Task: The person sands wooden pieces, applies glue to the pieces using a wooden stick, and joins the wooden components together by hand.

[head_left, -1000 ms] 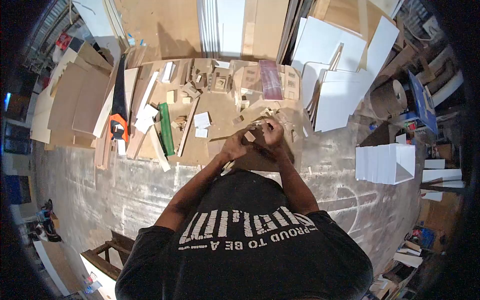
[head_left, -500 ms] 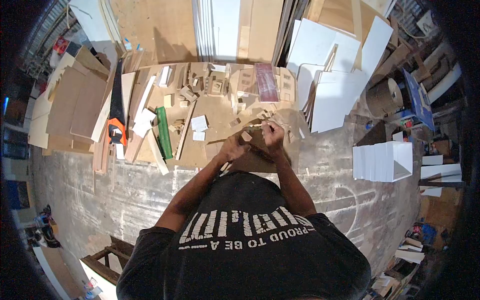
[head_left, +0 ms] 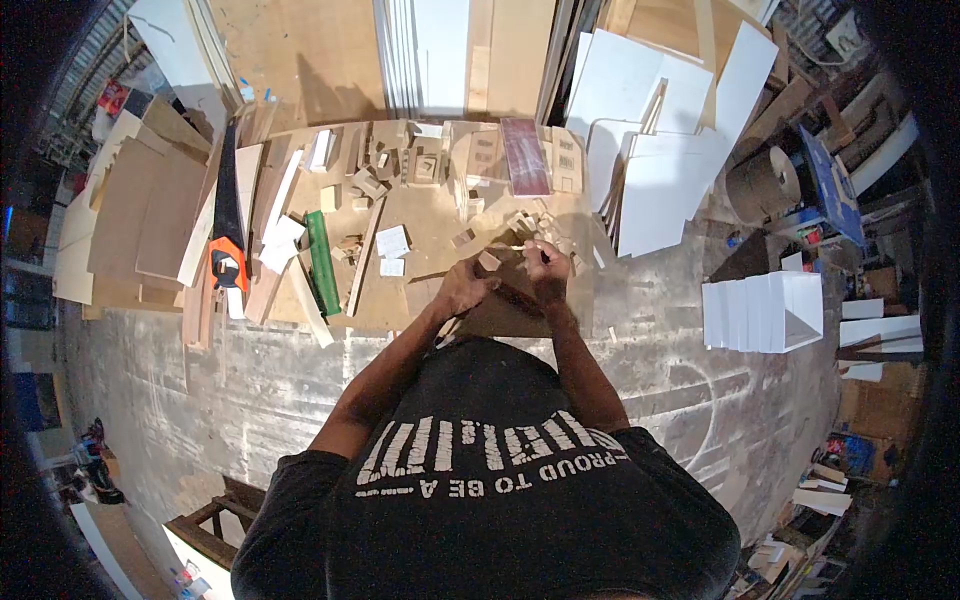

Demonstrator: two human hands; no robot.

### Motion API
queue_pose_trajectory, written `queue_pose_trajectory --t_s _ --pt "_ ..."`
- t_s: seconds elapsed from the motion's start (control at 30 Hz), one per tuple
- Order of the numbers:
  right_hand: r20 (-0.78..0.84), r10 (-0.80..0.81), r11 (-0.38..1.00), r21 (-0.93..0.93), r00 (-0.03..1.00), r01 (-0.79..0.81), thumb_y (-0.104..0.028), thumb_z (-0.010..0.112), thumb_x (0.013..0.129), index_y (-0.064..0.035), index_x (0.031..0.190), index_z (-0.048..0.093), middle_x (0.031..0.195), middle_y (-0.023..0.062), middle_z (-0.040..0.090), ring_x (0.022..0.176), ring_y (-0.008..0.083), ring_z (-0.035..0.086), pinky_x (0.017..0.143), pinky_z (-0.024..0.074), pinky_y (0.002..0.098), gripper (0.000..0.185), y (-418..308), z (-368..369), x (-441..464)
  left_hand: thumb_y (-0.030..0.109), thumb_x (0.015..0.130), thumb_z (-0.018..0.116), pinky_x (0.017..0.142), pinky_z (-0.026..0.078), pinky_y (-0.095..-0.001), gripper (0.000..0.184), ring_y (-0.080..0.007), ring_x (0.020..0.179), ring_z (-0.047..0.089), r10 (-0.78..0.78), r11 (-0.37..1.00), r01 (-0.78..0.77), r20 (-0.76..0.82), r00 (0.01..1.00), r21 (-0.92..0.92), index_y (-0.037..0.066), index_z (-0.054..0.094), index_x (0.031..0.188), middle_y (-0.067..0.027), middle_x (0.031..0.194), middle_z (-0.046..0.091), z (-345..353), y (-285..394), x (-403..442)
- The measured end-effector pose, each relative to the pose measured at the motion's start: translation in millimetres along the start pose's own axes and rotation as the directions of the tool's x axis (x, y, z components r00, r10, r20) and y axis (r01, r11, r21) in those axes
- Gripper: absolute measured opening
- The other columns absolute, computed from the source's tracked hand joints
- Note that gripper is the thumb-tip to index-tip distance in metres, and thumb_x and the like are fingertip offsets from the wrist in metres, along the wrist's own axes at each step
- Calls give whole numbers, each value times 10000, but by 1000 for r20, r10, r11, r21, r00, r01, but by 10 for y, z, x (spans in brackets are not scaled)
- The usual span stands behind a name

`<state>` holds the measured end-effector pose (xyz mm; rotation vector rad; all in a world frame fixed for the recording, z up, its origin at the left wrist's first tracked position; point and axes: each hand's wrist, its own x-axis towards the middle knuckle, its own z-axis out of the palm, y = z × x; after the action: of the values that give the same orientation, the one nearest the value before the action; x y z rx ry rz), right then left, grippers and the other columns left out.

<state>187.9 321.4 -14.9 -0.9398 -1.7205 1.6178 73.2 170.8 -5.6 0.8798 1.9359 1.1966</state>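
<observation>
The desk (head_left: 437, 215) spans the middle of the frame, a black-and-orange saw (head_left: 228, 195) along its left side, a green strip (head_left: 322, 262) right of that. Near the frame's centre, the left hand's (head_left: 464, 287) grip clasps a small wooden block (head_left: 489, 261); just beside it, the right hand's (head_left: 547, 270) fingertips pinch a thin pale sliver (head_left: 518, 248)

Reaching forward with both bare forearms (head_left: 395, 366). Curling the left hand (head_left: 465, 288) inward and pinching with the right hand (head_left: 548, 268), just beside it.
</observation>
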Motion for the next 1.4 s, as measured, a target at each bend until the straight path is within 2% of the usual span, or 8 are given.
queue_pose_trajectory --t_s 0.4,0.53,0.73,0.83,0.93,0.97,1.17,1.4 --pt "20 104 970 220 994 -106 -189 608 946 -18 742 615 578 -3 533 474 78 486 464 385 238 266 -40 62 -19 275 789 727 598 516 -375 426 -251 641 645 -12 991 7 -35 999 -131 -60 603 1020 -171 795 672 151 -642 149" --pt "64 217 899 376 974 -225 -162 610 939 -35 760 622 601 -7 538 473 78 470 456 370 223 220 -177 -48 -60 266 809 736 491 487 -336 393 -187 520 594 -228 953 237 72 971 -186 -51 605 1000 -123 741 645 -21 -164 -12" --pt "43 255 803 547 966 -236 -112 587 942 -6 858 627 713 23 580 547 101 512 479 410 230 141 8 -237 -19 298 879 695 705 514 -339 405 -172 854 625 -217 936 223 53 975 -273 8 605 1148 -100 983 666 -192 109 -229" --pt "132 302 750 578 944 -320 -91 591 937 10 930 624 778 41 594 623 111 544 520 437 238 107 -152 -321 -108 346 937 606 714 521 -350 423 -189 836 625 -189 802 167 21 982 -574 10 568 1192 -96 980 654 -226 -69 -266" --pt "235 284 701 610 930 -368 -78 601 930 13 995 618 810 45 598 660 118 550 548 439 243 113 -520 -369 -260 393 994 445 739 525 -388 449 -221 813 615 -192 425 317 258 947 -848 47 521 1269 -87 956 630 -495 231 -476" --pt "266 233 731 586 935 -349 -76 602 929 12 994 617 805 44 594 660 119 547 550 436 244 111 -620 -369 -307 398 997 425 730 527 -390 451 -225 808 613 -198 292 328 279 940 -898 55 517 1276 -85 942 624 -539 319 -511" --pt "418 -59 960 273 906 -64 -61 582 946 27 1156 627 788 66 634 635 108 558 563 448 243 232 -917 -314 -426 335 936 516 709 505 -336 392 -194 836 593 -156 280 237 199 967 -930 101 517 1250 -58 943 605 -692 828 -713" --pt "305 -271 959 170 913 228 -2 642 878 9 1049 714 888 54 681 647 65 548 557 418 203 186 -1139 -51 -513 309 903 548 696 490 -299 396 -163 831 562 -183 285 203 154 971 -937 111 534 1245 -23 924 580 -677 1012 -833"
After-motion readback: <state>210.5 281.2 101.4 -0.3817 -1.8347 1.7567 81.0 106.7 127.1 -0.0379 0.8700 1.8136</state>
